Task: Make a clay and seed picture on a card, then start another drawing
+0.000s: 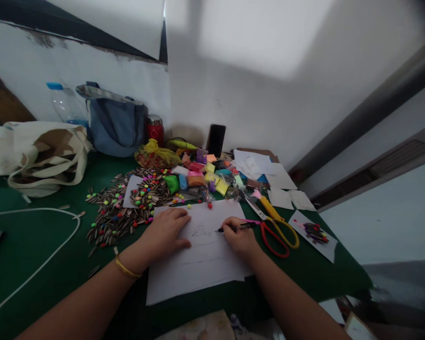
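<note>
A white sheet of paper (201,264) lies on the green table (38,241) in front of me, with a faint pencil sketch near its top. My left hand (166,231) rests flat on the sheet's left part, fingers spread, a yellow bangle on the wrist. My right hand (239,236) is closed on a dark pen (235,228) whose tip touches the paper beside the sketch.
Yellow-and-red scissors (274,224) lie right of my right hand. A heap of sunflower seeds with coloured beads (123,208) spreads to the left. Coloured clay packets (201,177), a phone (216,139), bags (115,123), a bottle, a white cable (49,255) and paper scraps (279,182) surround it.
</note>
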Demonstrator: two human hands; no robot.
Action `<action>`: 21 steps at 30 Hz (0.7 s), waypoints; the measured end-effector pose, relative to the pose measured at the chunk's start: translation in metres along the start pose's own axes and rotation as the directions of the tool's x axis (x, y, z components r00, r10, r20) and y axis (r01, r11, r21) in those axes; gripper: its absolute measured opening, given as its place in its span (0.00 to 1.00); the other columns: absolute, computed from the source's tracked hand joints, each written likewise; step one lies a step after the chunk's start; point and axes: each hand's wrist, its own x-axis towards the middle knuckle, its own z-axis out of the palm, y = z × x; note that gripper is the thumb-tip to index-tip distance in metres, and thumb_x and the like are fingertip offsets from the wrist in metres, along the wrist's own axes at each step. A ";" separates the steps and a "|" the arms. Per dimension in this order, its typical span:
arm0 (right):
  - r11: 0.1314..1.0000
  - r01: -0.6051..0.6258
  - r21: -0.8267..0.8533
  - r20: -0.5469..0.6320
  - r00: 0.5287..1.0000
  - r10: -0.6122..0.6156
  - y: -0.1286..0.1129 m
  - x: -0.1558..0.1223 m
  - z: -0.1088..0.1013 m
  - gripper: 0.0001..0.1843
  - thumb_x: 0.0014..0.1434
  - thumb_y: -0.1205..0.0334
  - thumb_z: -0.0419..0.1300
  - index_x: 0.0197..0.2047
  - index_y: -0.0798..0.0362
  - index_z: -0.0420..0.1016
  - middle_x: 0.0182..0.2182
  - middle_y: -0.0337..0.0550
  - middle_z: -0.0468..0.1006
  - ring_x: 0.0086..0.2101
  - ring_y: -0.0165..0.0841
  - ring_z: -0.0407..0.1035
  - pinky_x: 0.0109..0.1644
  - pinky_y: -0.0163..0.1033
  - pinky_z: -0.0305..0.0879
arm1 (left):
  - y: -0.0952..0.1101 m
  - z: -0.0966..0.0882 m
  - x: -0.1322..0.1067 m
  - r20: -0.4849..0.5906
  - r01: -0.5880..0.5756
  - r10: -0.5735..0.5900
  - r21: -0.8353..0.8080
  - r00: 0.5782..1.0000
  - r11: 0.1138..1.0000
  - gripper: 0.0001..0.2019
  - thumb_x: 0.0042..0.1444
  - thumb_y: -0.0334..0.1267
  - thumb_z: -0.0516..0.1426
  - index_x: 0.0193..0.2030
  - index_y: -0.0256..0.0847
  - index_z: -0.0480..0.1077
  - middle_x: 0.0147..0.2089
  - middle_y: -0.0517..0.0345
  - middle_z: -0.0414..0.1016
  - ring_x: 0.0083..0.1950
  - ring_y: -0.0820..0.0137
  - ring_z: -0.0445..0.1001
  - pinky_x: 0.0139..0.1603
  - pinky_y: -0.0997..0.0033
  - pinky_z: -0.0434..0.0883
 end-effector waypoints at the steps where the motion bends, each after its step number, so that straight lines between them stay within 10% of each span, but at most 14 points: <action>1: 1.000 -0.005 0.002 0.003 1.000 0.005 0.000 0.000 0.000 0.10 0.54 0.62 0.54 0.30 0.51 0.76 0.26 0.38 0.76 0.29 0.33 0.69 0.31 0.34 0.60 | 0.000 0.000 0.000 -0.001 0.001 -0.001 0.000 1.000 1.000 0.32 0.48 0.51 0.65 0.60 0.43 0.69 0.63 0.46 0.66 0.64 0.52 0.62 0.63 0.53 0.61; 21: 0.999 0.016 0.035 -0.032 0.999 -0.015 0.001 0.001 0.001 0.09 0.50 0.63 0.53 0.26 0.51 0.75 0.22 0.38 0.74 0.27 0.33 0.68 0.28 0.34 0.59 | -0.002 0.002 0.000 -0.004 -0.001 0.001 -0.002 1.000 1.000 0.32 0.48 0.52 0.65 0.60 0.44 0.69 0.63 0.47 0.66 0.64 0.52 0.62 0.63 0.53 0.60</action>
